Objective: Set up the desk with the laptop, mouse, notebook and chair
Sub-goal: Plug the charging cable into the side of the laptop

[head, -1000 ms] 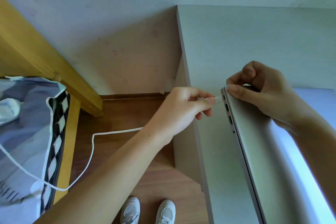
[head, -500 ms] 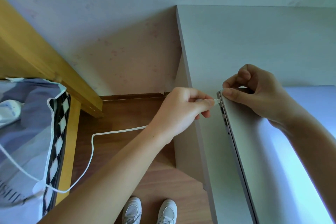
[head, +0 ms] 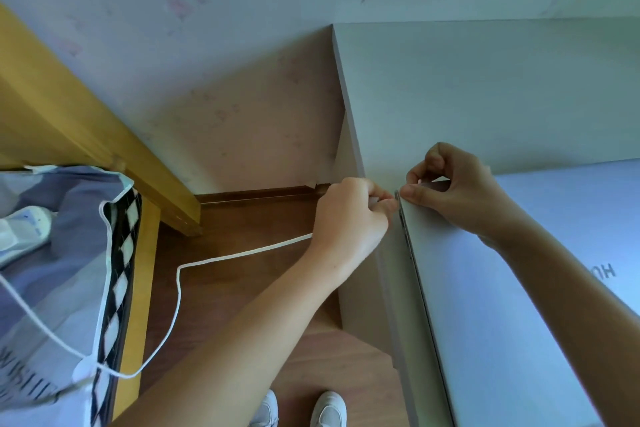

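Fingers of the left hand (head: 349, 215) are pinching the plug end of a white charging cable (head: 242, 251) and pressing it against the side edge of the closed laptop (head: 502, 288), right at the corner nearest the wall. The plug itself is mostly hidden inside the pinch, so whether it is already seated in a port cannot be told. Just across that corner, the right hand (head: 453, 191) is curling closed, thumb and forefinger bracing the lid's edge; in my judgement this is steadying the laptop so it is not sliding away under the push of the plug. The laptop is lying flat and shut on the pale desk (head: 485, 87), its side edge running close along the desk's left edge, which is keeping the ports within reach of the cable. From the left fingers the cable is trailing back and down over the wooden floor (head: 242, 288), looping toward a cloth bag (head: 62, 270) on the yellow wooden frame (head: 86, 135), apparently slack enough not to be tugging.

On the lid, beyond the right wrist, a few upside-down letters are showing, seemingly "HU"; the rest is covered by the forearm. The bag is bearing large printed letters, cut off and unreadable. Mouse, notebook and chair are not appearing here.
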{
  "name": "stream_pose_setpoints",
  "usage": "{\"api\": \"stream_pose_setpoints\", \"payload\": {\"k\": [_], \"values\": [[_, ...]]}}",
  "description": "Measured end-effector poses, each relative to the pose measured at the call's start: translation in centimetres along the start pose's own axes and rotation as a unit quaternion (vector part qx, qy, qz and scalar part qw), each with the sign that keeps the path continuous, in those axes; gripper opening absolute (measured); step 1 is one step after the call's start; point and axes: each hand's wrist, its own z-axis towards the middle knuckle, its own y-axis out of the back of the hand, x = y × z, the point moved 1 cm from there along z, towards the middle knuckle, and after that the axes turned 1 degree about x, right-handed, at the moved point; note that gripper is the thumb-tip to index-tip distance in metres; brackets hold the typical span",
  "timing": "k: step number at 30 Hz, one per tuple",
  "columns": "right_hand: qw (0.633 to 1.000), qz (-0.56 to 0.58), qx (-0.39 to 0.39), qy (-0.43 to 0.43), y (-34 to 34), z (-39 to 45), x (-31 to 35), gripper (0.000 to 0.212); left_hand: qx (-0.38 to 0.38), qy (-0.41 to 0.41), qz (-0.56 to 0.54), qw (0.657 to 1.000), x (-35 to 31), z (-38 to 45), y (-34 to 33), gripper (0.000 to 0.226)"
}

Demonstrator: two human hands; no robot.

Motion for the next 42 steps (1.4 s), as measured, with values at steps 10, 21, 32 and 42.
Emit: {"api": "stream_pose_setpoints", "payload": {"k": [10,21,32,42], "values": [[0.997,-0.067,-0.044,0.008,-0.5,0.4,-1.6,0.05,-0.101,-0.138,0.344,0.923,0.5,-0.9,-1.2,0.007],[0.944,-0.307,-0.072,0.092,1.2,-7.1,-5.4,0.042,-0.01,-0.146,0.4,0.905,0.4,-4.3,-3.9,0.077],[0.937,-0.344,-0.067,0.019,8.7,-13.2,-10.6,0.06,0.018,-0.176,0.433,0.884,-7.0,-2.0,-11.6,0.083],[0.922,-0.357,-0.148,0.002,21.0,-14.6,-20.2,0.054,0.079,-0.208,0.397,0.89,-16.1,2.9,-26.6,0.074]]}}
